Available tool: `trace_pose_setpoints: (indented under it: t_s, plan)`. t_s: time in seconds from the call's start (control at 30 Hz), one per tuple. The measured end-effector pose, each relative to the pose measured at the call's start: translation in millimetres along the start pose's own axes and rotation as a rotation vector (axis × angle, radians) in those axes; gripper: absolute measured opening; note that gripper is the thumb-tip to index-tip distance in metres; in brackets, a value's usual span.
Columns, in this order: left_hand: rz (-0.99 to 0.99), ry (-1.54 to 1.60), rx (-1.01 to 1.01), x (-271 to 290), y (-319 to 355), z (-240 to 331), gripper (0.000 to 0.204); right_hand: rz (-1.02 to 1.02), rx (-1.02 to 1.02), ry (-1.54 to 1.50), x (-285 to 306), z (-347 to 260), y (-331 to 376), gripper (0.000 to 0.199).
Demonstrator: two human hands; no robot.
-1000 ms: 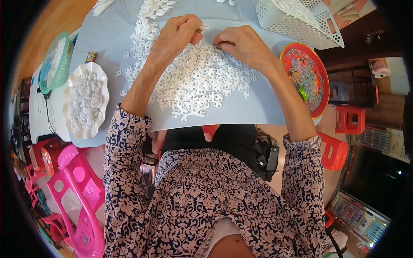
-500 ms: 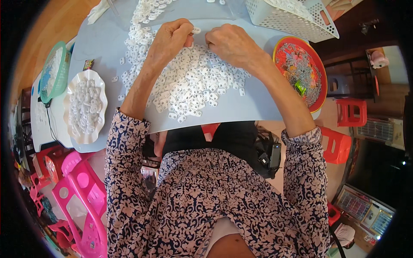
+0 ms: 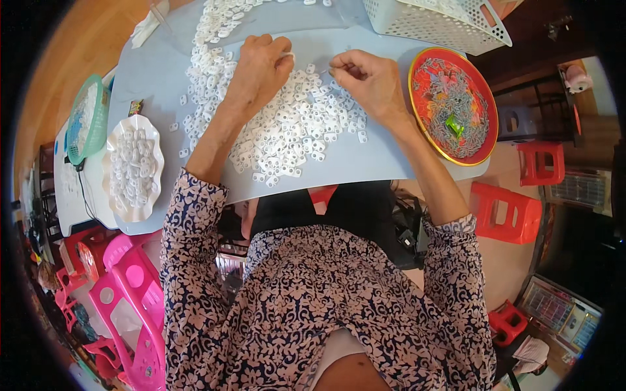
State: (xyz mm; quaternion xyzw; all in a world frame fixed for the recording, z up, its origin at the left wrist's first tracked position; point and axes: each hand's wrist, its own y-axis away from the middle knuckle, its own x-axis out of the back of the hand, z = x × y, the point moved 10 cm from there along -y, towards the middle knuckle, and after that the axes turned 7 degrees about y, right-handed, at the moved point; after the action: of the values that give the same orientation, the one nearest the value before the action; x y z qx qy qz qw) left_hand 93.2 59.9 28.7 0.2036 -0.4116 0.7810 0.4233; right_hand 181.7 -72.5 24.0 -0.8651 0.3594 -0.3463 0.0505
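Note:
A spread pile of small white plastic pieces with dark holes [image 3: 280,140] covers the middle of the grey-blue table [image 3: 391,159]. Over its far part, my left hand [image 3: 261,75] is closed, with a white piece just showing at its fingertips. To the right of it, my right hand [image 3: 372,81] pinches a thin, small grey piece between thumb and forefinger, too small to make out fully. The two hands are apart. Beside my right forearm stands a red bowl with a yellow rim [image 3: 493,124], holding many small grey screw-like pieces [image 3: 450,88] and a shiny green wrapper [image 3: 455,127].
At left, a white scalloped dish [image 3: 156,176] holds more white pieces, near a small wrapper [image 3: 135,107] and a green basket [image 3: 101,117]. A perforated white basket [image 3: 424,32] stands far right. Pink chairs [image 3: 134,313] and red stools [image 3: 505,212] surround the table.
My right hand has moved right and nearer, its fingers now extended in a pinch. My left hand has turned and shifted slightly nearer, the white piece still at its fingertips. The view has shifted slightly.

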Motion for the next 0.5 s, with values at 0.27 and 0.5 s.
trace_pose_setpoints:
  t_s: [0.27, 0.5]
  plan:
    - [-0.152, -0.088, -0.157, -21.6, 9.1, 48.8, 0.014, 0.044, 0.138, -0.008, 6.9, -5.6, 6.8, 0.014]
    - [-0.076, 0.177, -0.114, -19.2, 9.1, 43.4, 0.010, 0.002, 0.117, -0.089, 5.2, -7.0, 4.6, 0.016]
